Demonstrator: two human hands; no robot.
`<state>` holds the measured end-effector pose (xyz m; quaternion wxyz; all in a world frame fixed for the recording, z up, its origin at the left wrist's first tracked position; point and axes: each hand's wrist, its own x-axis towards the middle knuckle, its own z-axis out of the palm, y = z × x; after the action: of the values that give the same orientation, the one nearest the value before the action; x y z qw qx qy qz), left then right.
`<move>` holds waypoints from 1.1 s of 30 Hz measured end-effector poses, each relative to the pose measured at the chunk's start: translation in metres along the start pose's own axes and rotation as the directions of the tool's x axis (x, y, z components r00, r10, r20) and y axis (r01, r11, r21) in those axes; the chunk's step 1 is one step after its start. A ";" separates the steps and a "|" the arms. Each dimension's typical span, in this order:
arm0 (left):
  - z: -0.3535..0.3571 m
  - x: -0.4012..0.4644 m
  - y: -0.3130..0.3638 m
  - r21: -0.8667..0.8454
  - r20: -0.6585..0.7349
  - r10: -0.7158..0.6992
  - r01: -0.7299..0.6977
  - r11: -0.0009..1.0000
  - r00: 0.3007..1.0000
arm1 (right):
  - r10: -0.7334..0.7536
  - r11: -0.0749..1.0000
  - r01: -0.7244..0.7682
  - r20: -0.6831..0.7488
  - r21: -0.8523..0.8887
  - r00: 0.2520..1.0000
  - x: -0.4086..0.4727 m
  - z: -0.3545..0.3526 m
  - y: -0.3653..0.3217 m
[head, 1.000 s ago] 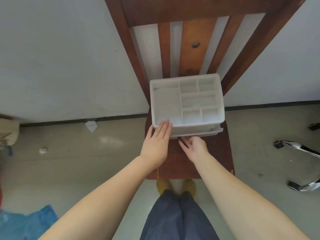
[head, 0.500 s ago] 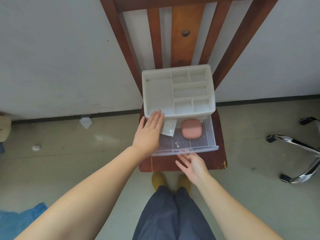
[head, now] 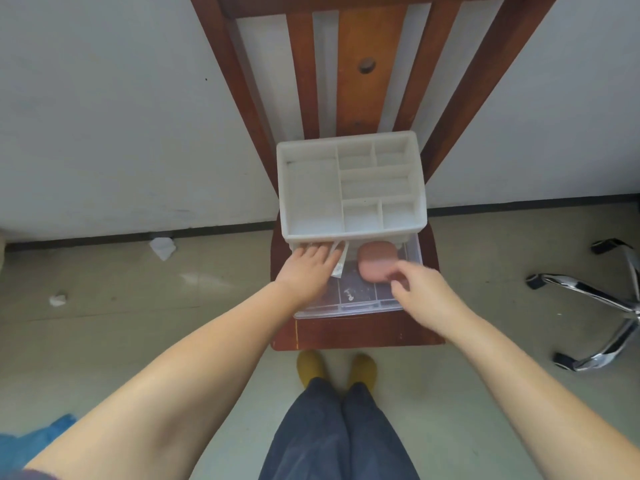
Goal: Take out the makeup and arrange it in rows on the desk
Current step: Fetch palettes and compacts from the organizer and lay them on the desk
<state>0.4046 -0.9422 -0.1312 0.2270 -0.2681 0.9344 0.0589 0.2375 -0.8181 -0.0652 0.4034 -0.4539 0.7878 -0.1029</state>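
At twelve o'clock, over the clear drawer [head: 356, 299], I see my left hand [head: 308, 271] lying flat with straight fingers; my right hand [head: 420, 289] pinches the pink case [head: 375, 263].

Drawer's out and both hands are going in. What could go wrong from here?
1. The clear drawer is pulled far out of the white organizer; pressing down could tip or drop it off the chair seat.
2. The right hand is just reaching the pink case; a loose pinch may drop it.
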 end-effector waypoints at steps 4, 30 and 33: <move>0.003 0.016 -0.004 0.028 0.075 -0.032 0.030 0.999 0.997 | -0.193 0.861 0.202 0.066 -0.466 0.979 0.041 0.017 0.008; -0.005 -0.100 0.052 -0.643 0.449 0.190 0.168 0.747 0.873 | 0.122 0.982 -0.009 0.596 -0.189 0.793 -0.042 0.014 0.028; -0.007 -0.087 0.050 -0.694 0.415 0.138 0.215 0.687 0.899 | 0.116 0.989 -0.041 0.563 -0.144 0.818 -0.030 0.013 0.026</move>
<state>0.4412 -0.8600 -0.0862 0.3062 -0.3355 0.7528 0.4765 0.2386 -0.7763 -0.0715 0.5946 -0.4555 0.6543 0.1036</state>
